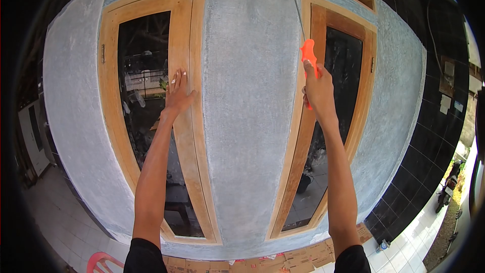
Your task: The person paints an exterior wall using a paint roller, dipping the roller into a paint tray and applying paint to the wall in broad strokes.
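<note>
My right hand (318,88) is wrapped round the orange handle of a paint roller (308,49). From the handle a thin metal rod runs up along the wall edge to a pale roller head, partly cut off at the top. Between two wood-framed windows stands the grey-blue wall (247,96). My left hand (179,93) lies with its fingers spread on the wooden frame of the left window (184,35); white specks show on the fingers. Behind my right hand is the right window (343,65), its dark glass set in brown wood.
Flattened cardboard (298,259) covers the floor along the wall's foot. A red plastic chair (98,262) is at lower left, and a small can (382,246) stands at lower right. Black tiles (419,162) clad the wall on the right, with a motorcycle (448,187) beyond.
</note>
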Tool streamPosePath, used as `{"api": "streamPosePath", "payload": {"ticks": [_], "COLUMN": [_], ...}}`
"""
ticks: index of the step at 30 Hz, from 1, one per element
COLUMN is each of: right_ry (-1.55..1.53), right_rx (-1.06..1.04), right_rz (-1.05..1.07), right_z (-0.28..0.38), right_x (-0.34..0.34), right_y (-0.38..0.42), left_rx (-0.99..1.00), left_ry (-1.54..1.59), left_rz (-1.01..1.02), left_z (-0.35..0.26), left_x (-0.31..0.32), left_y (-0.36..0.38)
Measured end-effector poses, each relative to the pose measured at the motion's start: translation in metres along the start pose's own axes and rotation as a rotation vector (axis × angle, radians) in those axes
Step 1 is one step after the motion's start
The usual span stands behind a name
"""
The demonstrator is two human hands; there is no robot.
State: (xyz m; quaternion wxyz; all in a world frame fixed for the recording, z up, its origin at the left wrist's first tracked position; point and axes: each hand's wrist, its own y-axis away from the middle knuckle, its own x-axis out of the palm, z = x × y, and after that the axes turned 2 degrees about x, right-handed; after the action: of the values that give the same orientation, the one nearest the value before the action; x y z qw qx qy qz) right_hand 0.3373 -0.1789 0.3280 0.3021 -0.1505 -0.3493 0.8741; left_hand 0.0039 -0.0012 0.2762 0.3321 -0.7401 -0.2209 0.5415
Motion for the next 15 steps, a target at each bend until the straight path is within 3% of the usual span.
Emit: {"api": "streamPosePath", "payload": {"ticks": [7,9,13,15], "right_ry": [0.074,0.063,0.069,0.042], "right_rx": [0.081,-0.029,0.036,0.230], "right_rz": [0.016,-0.036,-0.009,0.105], "right_z": [-0.085,-0.121,-0.155,-0.165], "right_x": [-0.003,0.000,-0.006,-0.015], "right_y": [0.103,0.137,0.210,0.243], "left_rx": [0.028,0.037,0.027,0.026], "left_ry": [0.005,0.007,-0.010,-0.005], "left_rz": [-0.039,-0.041,-0.044,-0.042], "left_z": [0.005,0.008,0.005,0.002], "left_x": [0.005,0.007,0.005,0.001], "left_y": [-0.003,-0.004,-0.004,-0.002]}}
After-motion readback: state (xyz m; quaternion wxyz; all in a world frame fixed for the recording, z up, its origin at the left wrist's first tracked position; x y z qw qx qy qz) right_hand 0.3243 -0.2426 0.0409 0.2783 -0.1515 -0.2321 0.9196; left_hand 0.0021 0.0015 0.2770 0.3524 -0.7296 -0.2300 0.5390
